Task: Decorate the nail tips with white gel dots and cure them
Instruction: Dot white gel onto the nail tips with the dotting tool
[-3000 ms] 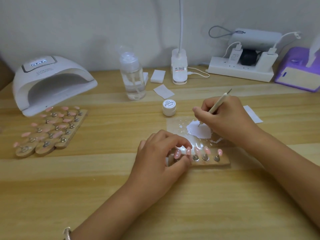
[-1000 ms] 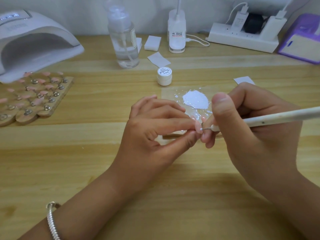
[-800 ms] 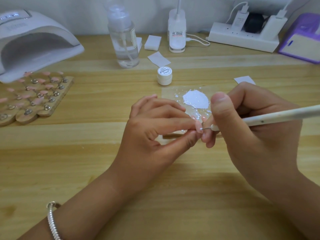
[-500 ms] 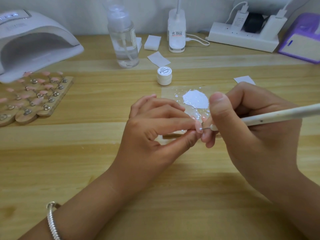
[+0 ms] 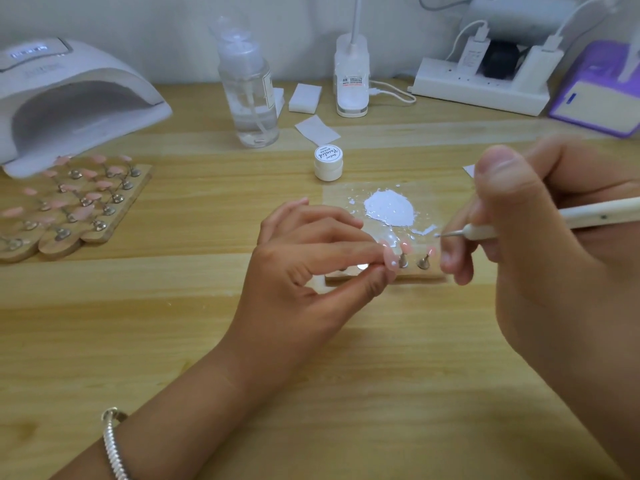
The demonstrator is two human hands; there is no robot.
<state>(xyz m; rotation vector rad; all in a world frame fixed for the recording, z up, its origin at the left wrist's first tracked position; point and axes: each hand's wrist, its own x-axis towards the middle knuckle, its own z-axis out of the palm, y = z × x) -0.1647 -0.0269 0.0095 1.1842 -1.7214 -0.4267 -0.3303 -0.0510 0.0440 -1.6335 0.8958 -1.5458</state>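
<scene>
At ten o'clock, a white domed curing lamp (image 5: pixel 69 98) sat with its mouth facing the worker, likely ready for curing. At centre, the left hand (image 5: pixel 311 271) pinched one pink nail tip (image 5: pixel 393 264) on a short wooden holder strip (image 5: pixel 415 276), seemingly to steady it. Just beyond, at one o'clock, lay a white gel puddle (image 5: pixel 389 211), near for reloading. At three o'clock, the right hand (image 5: pixel 554 254) gripped a cream dotting pen (image 5: pixel 595 214), its metal end just clear of the tips. The pale wooden tabletop (image 5: pixel 398 393) gave open room toward six o'clock.

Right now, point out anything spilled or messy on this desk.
White gel is splattered: stray specks and a smear lie around the main puddle, seemingly all on the clear palette sheet, not the table. Nothing else stands out.
</scene>
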